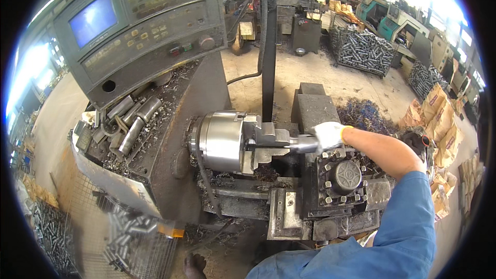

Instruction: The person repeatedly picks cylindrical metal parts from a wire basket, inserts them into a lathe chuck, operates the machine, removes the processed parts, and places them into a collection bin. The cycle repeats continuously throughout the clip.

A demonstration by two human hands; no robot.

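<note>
My right hand point(329, 135), in a white glove, reaches across the lathe and closes round the right end of a shiny metal cylinder point(304, 144). The cylinder's left end lies at the stepped jaws point(271, 137) of the lathe chuck point(222, 141); whether they clamp it cannot be told. Just below my right wrist stands the tool post point(345, 176), with a round cap and several bolts. My left hand cannot be made out. A dark knobby shape point(194, 266) shows at the lower edge, its kind unclear.
A control panel point(150, 31) with a lit screen rises at upper left. Below it, a chip-covered ledge point(170, 103) bears loose metal parts point(137, 124). Wire bins of metal pieces point(364, 49) stand far right. Paper sacks point(442, 119) and blue-grey swarf point(367, 116) lie beyond my right arm.
</note>
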